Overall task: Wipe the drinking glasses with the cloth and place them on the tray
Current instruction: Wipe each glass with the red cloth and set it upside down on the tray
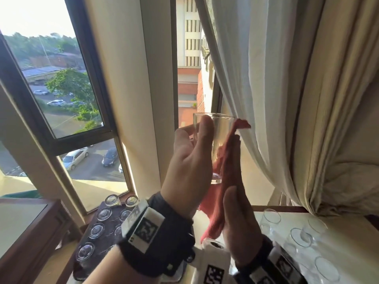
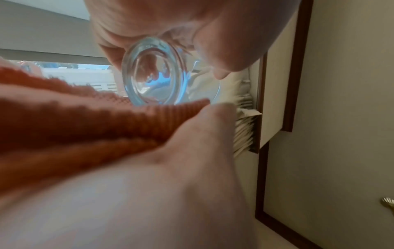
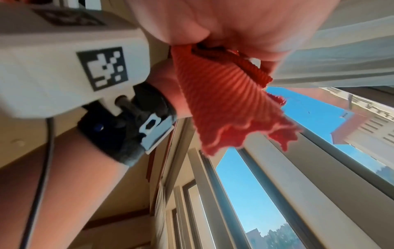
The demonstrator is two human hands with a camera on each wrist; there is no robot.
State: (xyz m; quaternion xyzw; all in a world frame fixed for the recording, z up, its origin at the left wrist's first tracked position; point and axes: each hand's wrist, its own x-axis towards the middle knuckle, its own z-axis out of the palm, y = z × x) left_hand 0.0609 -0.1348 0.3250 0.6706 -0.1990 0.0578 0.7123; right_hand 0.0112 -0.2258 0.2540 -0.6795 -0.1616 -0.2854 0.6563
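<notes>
between two hands (image 1: 190,160), one glass (image 1: 217,140), one cloth (image 1: 223,181)

Head view looks down from above; both close wrist views share the cloth (image 2: 85,121).

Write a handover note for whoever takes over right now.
Left hand: grips the clear drinking glass, raised upright before the window.
Right hand: fingers straight, presses the red ribbed cloth against the glass's side.
Done: glasses stand upside down on the dark tray, lower left.
Left: finish this wipe, set it on the tray; more upright glasses wait lower right.
</notes>
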